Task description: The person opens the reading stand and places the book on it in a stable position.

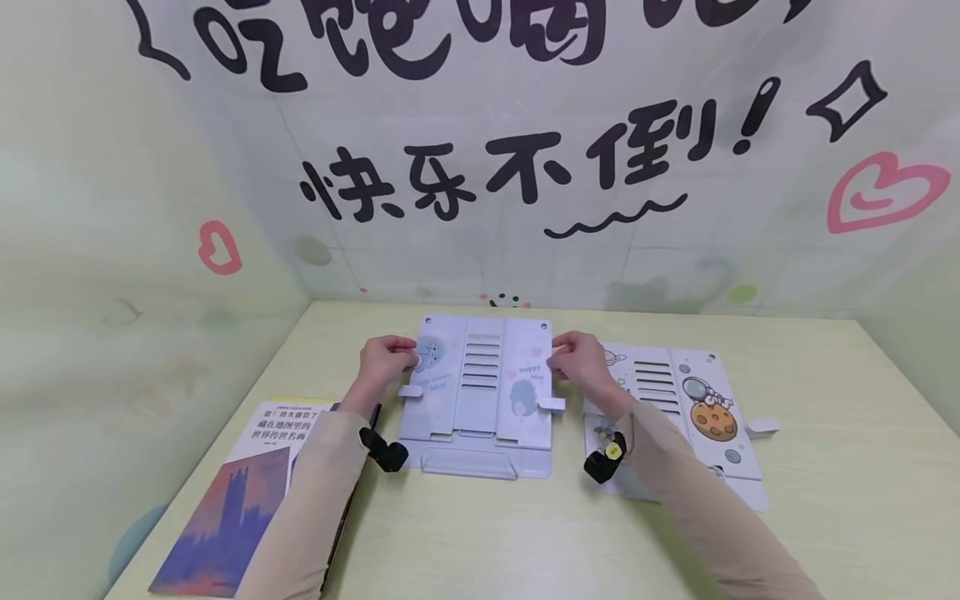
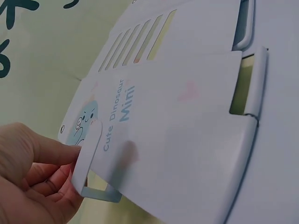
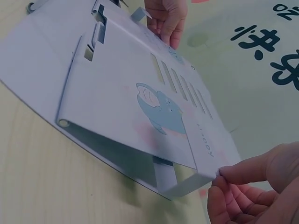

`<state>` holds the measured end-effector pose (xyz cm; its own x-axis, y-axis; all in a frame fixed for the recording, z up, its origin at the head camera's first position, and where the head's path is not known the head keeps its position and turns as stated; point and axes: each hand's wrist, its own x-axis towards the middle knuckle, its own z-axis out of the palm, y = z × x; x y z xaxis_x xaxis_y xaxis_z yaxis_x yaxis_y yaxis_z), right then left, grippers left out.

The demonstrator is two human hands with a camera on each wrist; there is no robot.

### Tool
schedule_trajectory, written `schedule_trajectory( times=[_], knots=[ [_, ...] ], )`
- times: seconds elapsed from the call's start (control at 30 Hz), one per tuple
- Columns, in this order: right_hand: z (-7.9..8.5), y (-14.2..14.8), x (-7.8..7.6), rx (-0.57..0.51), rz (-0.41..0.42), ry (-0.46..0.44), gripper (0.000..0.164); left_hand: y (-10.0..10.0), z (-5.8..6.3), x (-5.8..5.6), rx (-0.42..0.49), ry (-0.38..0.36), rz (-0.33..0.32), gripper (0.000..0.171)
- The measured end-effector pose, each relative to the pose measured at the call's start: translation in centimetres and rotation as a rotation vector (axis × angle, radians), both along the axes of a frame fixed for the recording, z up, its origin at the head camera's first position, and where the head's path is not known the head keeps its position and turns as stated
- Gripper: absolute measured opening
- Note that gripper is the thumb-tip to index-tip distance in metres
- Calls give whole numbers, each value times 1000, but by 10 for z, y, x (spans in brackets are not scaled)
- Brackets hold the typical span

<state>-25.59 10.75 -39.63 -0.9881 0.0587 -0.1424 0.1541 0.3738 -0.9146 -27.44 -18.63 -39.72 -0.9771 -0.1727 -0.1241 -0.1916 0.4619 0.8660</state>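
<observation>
Nearest, we noted a book (image 1: 225,525) at left; beyond it, the dinosaur-print stand (image 1: 477,414) sat on the table (image 1: 465,533), its panel (image 1: 438,412) tilted up. Left hand (image 1: 386,358) pinched the panel's left edge, right hand (image 1: 583,360) its right. Lettered wall (image 1: 480,262) behind.

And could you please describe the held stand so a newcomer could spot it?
On the table, look between the books and the astronaut stand. There, the left hand and right hand hold the dinosaur stand by its sides. Blue lettering reading "Cute Dinosaur Mini" sets it apart.
</observation>
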Motion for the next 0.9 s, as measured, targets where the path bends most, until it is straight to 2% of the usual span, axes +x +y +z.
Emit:
schedule_trajectory(
  times=[0.3, 0.47, 0.7, 0.9],
  knots=[
    [10, 2, 9, -41, 1, 75, 29, -5, 7, 6, 97, 36, -21, 28],
    [13, 4, 14, -74, 14, 123, 29, -11, 8, 11, 138, 84, -55, 28],
    [16, 8, 22, -127, 64, 208, 29, -17, 9, 18, 224, 179, -99, 27],
    [16, 11, 28, -191, 124, 284, 28, -19, 12, 28, 266, 225, -123, 25]
  ],
)
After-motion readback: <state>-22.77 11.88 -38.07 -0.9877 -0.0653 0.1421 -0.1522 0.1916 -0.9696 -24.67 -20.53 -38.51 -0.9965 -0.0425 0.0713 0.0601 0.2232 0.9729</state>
